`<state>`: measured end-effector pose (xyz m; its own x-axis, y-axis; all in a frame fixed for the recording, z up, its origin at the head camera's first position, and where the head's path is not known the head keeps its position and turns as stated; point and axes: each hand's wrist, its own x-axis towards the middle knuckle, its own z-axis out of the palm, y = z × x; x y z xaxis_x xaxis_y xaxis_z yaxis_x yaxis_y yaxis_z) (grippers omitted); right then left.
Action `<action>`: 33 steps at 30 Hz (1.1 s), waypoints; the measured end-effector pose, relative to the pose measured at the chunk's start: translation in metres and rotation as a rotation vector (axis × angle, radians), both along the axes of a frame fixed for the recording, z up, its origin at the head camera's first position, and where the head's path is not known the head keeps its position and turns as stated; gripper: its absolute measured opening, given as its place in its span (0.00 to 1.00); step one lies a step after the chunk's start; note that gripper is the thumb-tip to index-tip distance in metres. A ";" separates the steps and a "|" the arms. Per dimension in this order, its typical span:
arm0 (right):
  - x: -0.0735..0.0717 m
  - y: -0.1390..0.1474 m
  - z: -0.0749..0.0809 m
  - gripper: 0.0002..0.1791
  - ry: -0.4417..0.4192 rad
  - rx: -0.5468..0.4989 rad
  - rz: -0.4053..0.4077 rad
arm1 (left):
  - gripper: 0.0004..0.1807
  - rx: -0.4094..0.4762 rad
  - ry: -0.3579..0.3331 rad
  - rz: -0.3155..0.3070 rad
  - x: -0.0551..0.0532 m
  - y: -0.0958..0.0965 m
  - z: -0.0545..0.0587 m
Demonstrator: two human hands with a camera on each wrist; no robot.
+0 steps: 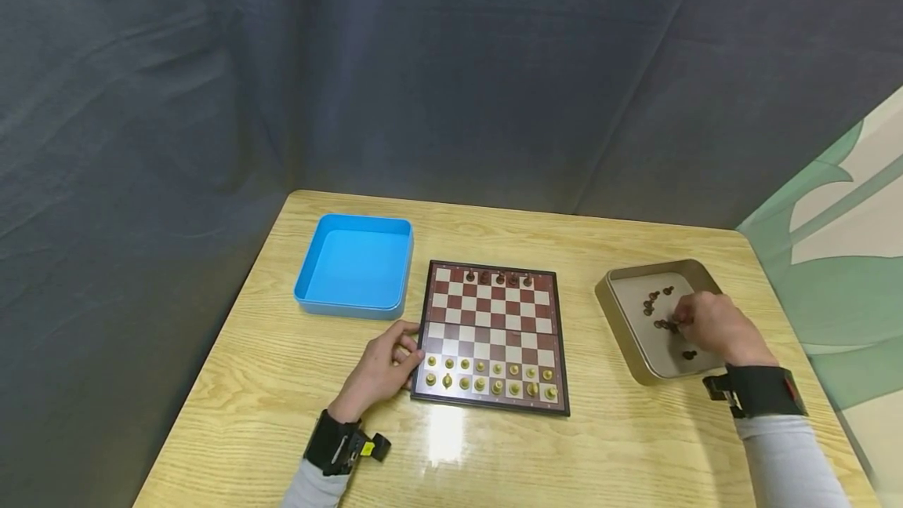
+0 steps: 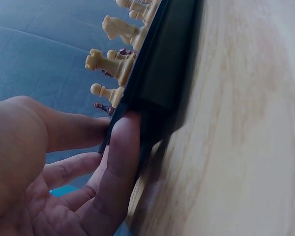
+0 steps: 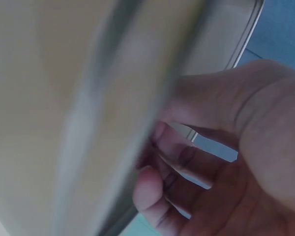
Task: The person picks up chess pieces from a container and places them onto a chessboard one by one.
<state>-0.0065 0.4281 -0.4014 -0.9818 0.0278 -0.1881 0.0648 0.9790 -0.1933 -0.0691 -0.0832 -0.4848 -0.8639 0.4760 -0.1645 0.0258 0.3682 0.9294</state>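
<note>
A chessboard lies on the table, with pale pieces in two rows along the near side and several dark pieces at the far edge. My left hand grips its near left edge; in the left wrist view the thumb is above the rim and fingers below. My right hand reaches into a metal tin with bent fingers, low among loose dark chess pieces. The tin's rim hides part of these fingertips in the right wrist view, so whether they pinch a piece cannot be told.
A blue tray stands at the back left, beyond my left hand. Dark cloth hangs behind the wooden table. The tin's raised walls surround the loose pieces.
</note>
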 end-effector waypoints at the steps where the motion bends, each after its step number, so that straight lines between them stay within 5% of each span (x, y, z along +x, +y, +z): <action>1: 0.000 0.000 0.000 0.05 0.005 -0.002 0.000 | 0.22 0.000 0.001 -0.003 0.000 0.000 0.000; 11: -0.008 -0.016 0.020 0.03 0.118 0.001 0.030 | 0.22 0.018 0.024 -0.014 -0.001 -0.003 -0.002; 19: -0.015 -0.044 0.032 0.04 0.195 -0.112 0.066 | 0.22 0.017 0.014 -0.017 -0.001 -0.003 0.000; 33: -0.037 -0.095 0.023 0.06 0.416 -0.194 0.121 | 0.22 0.008 -0.004 -0.011 -0.002 0.000 -0.003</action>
<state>-0.0433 0.3330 -0.3783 -0.9689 -0.0882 0.2312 -0.1692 0.9180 -0.3587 -0.0707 -0.0830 -0.4879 -0.8582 0.4865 -0.1636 0.0264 0.3602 0.9325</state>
